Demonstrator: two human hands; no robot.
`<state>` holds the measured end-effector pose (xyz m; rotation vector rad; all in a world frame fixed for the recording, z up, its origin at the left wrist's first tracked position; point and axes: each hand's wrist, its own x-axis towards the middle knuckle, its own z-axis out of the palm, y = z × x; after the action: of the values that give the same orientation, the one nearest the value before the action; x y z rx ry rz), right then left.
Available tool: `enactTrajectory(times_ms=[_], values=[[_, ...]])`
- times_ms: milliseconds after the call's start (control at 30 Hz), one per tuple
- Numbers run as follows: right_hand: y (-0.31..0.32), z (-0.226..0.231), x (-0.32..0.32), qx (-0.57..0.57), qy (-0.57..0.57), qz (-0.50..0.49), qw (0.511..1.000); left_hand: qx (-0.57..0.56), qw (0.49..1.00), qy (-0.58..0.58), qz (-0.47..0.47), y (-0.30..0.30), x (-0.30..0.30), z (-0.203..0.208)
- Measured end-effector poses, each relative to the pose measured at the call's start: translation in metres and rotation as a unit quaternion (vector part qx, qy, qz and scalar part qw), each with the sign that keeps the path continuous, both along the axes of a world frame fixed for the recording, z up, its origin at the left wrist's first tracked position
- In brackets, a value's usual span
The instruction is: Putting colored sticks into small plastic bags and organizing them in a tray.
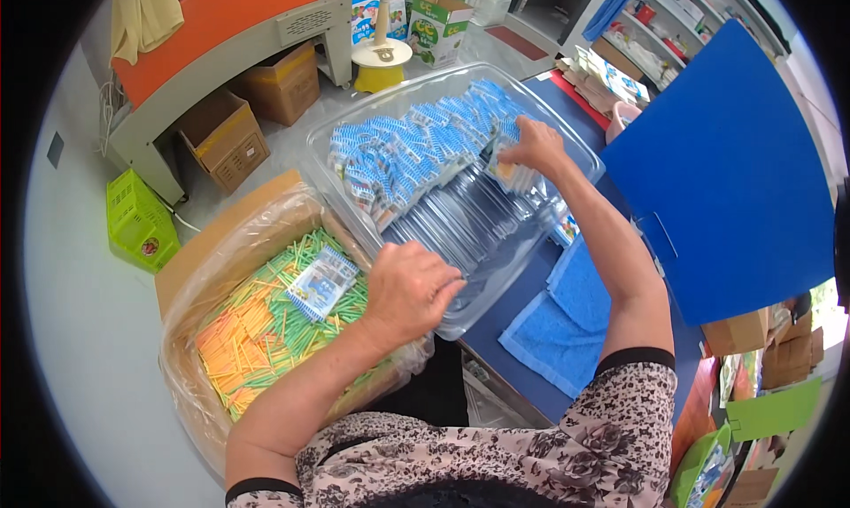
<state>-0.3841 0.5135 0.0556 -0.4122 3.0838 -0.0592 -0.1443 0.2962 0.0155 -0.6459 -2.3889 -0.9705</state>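
A clear plastic tub (478, 322) stands in front of me. Rows of small blue-and-white packets (416, 145) fill its far part, and clear ridged plastic (460, 220) shows in its near part. My right hand (537, 147) reaches into the tub's right side, its fingers closed on a packet (506, 170) with a clear lower part. My left hand (412, 288) is closed above the tub's near left corner; what its fingers hold, if anything, is hidden. Left of it, a lined carton (186, 286) holds many green and orange-yellow sticks (239, 331), with one blue-and-white packet (322, 283) lying on them.
A blue towel (558, 322) lies on the blue table (496, 353) right of the tub. Beyond it stands a large blue panel (726, 171). Cardboard boxes (226, 140) sit under a machine (305, 25) at the far left, near a green basket (142, 220).
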Motion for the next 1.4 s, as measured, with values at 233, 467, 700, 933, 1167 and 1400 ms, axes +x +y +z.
enactTrajectory(times_ms=[233, 467, 700, 933, 1167, 1400], values=[[0.002, -0.067, -0.04, -0.093, 0.099, 0.037, 0.99, 0.027, 0.999, -0.005, -0.02, -0.002, 0.002, -0.004], [-0.007, -0.049, -0.021, 0.017, 0.135, 0.041, 0.99, 0.037, 0.999, -0.004, -0.025, -0.003, 0.002, -0.008], [0.007, -0.045, -0.026, -0.021, 0.171, 0.142, 0.975, 0.023, 0.999, 0.028, 0.009, -0.003, 0.002, -0.014], [0.046, -0.026, 0.027, -0.176, 0.197, 0.136, 0.955, 0.259, 0.964, 0.066, -0.007, -0.034, 0.008, -0.018], [-0.012, 0.025, 0.219, -0.303, 0.302, 0.272, 0.862, -0.011, 0.965, -0.053, 0.258, -0.14, 0.03, -0.094], [-0.071, -0.022, 0.331, -0.289, 0.229, 0.413, 0.833, -0.106, 0.956, -0.09, 0.26, -0.136, 0.018, -0.098]])
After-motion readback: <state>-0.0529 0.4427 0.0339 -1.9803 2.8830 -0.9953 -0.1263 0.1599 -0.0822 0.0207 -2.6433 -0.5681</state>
